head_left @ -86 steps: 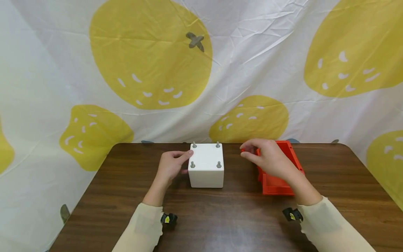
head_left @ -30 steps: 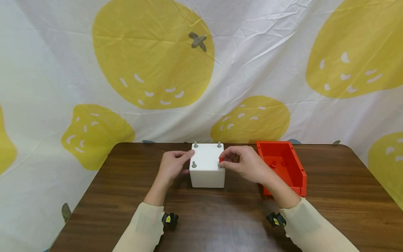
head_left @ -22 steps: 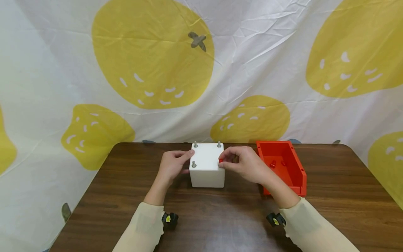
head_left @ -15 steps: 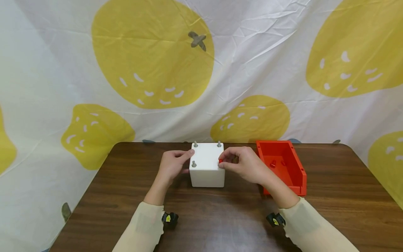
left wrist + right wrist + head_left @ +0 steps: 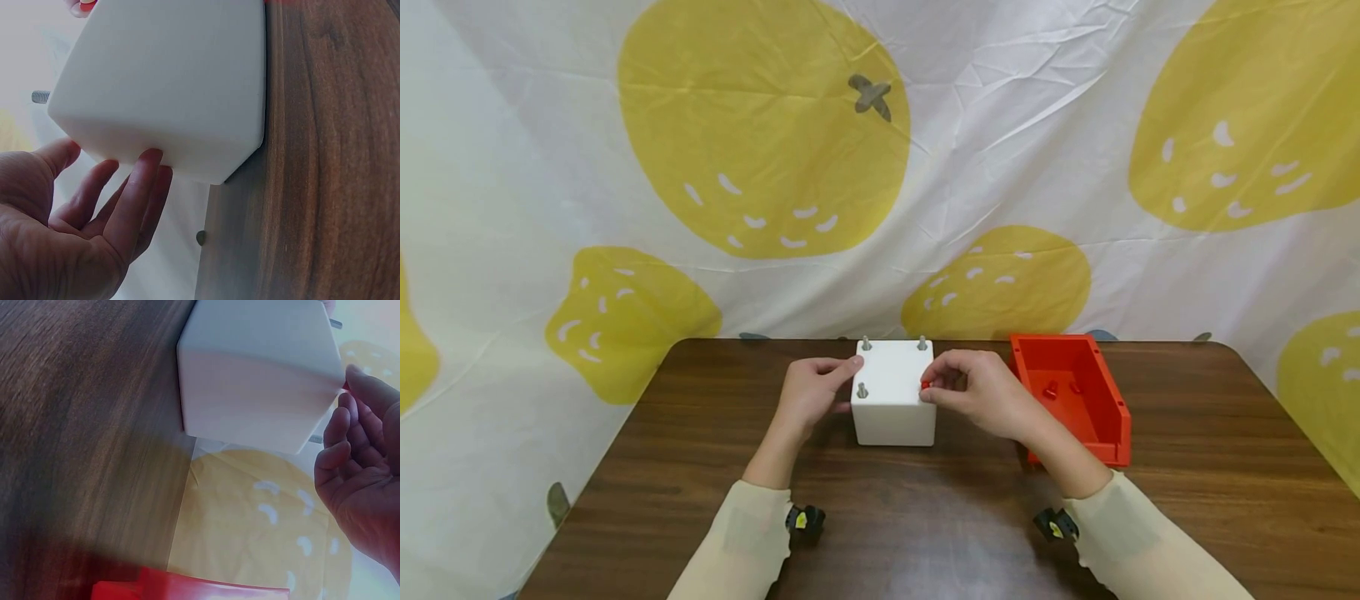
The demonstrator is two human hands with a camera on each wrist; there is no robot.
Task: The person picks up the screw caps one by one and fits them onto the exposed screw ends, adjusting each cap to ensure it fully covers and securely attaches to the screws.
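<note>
A white box-shaped block (image 5: 892, 425) stands on the table, with metal threaded studs (image 5: 862, 390) rising near its top corners. My left hand (image 5: 808, 392) rests against the block's left side, thumb on the top edge; in the left wrist view its fingers (image 5: 134, 200) lie relaxed along that side. Between thumb and index finger, my right hand (image 5: 981, 387) pinches a small red cap-like piece (image 5: 926, 385) at the front right corner. The fingertips hide the stud there and most of the piece.
Right of the block stands a red open-front bin (image 5: 1112, 417), with small red pieces (image 5: 1051, 390) lying inside. A fruit-patterned cloth (image 5: 760, 167) hangs behind the brown wooden table (image 5: 910, 517). The right forearm passes over the bin's near left corner.
My right hand has moved left from beside the bin to the block's front right corner, carrying the red piece. Since then its fingers have shifted only slightly; the left hand holds its place.
</note>
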